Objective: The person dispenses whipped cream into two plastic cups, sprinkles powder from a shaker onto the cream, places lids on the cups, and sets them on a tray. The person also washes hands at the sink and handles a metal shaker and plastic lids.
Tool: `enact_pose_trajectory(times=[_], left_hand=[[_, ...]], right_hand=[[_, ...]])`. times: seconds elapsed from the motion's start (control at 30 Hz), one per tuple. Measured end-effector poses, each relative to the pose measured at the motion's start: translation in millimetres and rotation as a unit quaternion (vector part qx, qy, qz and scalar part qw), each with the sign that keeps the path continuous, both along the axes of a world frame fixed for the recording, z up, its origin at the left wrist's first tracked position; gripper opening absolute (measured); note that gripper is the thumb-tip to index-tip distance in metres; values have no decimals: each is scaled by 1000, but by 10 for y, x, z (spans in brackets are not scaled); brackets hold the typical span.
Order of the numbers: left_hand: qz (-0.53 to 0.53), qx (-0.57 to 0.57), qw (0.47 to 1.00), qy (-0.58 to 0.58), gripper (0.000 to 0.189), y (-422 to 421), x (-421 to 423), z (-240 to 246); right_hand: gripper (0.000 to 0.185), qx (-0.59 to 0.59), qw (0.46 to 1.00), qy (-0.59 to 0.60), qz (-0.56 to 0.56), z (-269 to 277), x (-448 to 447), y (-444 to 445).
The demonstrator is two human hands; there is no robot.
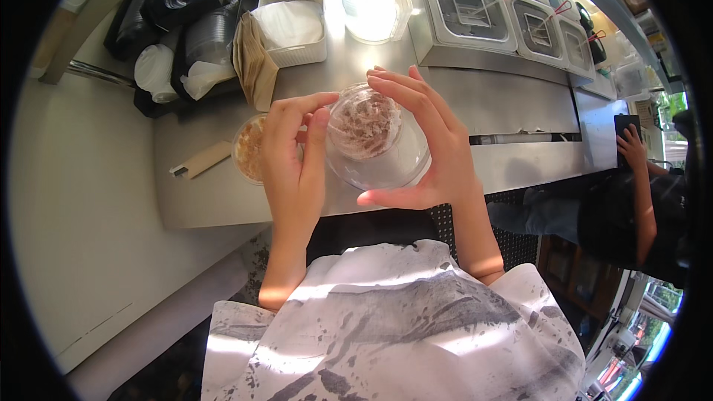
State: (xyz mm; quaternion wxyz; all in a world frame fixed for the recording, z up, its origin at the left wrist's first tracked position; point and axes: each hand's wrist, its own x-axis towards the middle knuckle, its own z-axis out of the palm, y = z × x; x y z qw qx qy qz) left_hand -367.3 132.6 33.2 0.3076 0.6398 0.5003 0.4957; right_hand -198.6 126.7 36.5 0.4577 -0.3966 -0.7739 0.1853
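Note:
A clear plastic cup (365, 125) with crumbly brown and whitish contents is between my two hands, above the steel counter. A wide, clear round plastic piece, seemingly a lid (384, 170), overlaps it; where the two meet is hard to tell. My left hand (295, 150) has its index fingertip and thumb at the cup's left edge. My right hand (437, 139) spans the clear plastic, fingers along the far right side and thumb by the near edge. Partly hidden behind my left hand is a second cup (248, 150) with golden crumbs on top.
Left of the second cup lies a narrow tan paper sleeve (206, 160). Folded brown paper bags (253, 64) lean by a white basket (298, 54). Beyond stands a translucent jug (370, 5); lidded steel food pans (468, 11) line the right. Far right, a person's hand (632, 147) touches a dark tablet-like object.

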Motion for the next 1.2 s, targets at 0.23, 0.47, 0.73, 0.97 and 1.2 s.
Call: enact_pose_trajectory(times=[0.23,0.47,0.73,0.97,1.2], left_hand=[[56,-57,996,47,16,107,18,-88],[67,-40,994,70,17,158,51,-217],[78,-28,991,109,18,169,52,-293],[81,-29,990,115,19,189,61,-331],[77,-29,989,125,19,205,69,-362]], right_hand=[[81,5,1000,-25,-7,-148,-52,202],[80,-11,1000,-25,-4,-281,-35,255],[80,-19,999,-30,-10,-366,-44,275],[80,-7,998,-60,-26,-387,-49,299],[78,-14,997,-73,-33,-403,-48,302]])
